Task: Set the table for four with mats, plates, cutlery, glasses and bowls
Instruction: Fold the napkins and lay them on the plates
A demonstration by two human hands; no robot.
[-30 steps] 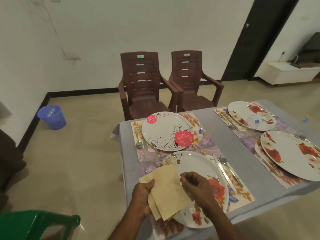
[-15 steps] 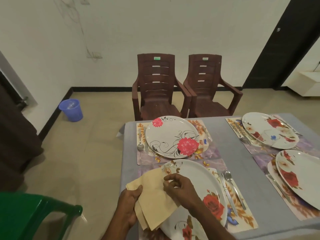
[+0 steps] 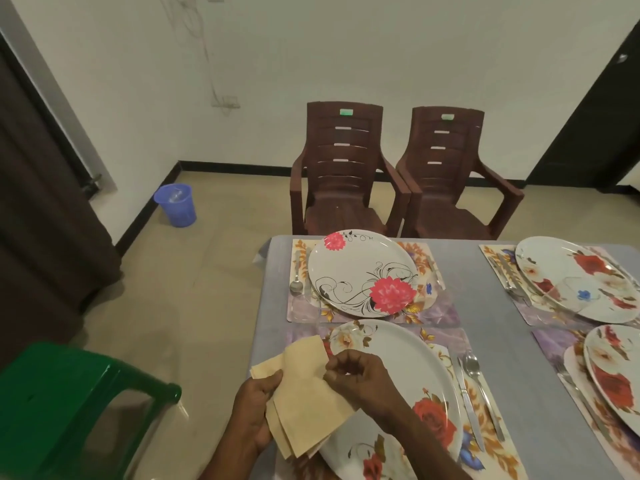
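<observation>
Pinching napkins (left hand gripping)

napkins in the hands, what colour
Plain pale tan napkins, no pattern; head view, the only one.

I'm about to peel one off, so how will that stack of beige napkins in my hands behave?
The napkins look thin and probably floppy: their corners fan out unevenly. Likely very light, since the left hand holds the stack alone. The right hand's pinching grip suggests layers may cling together.
</observation>
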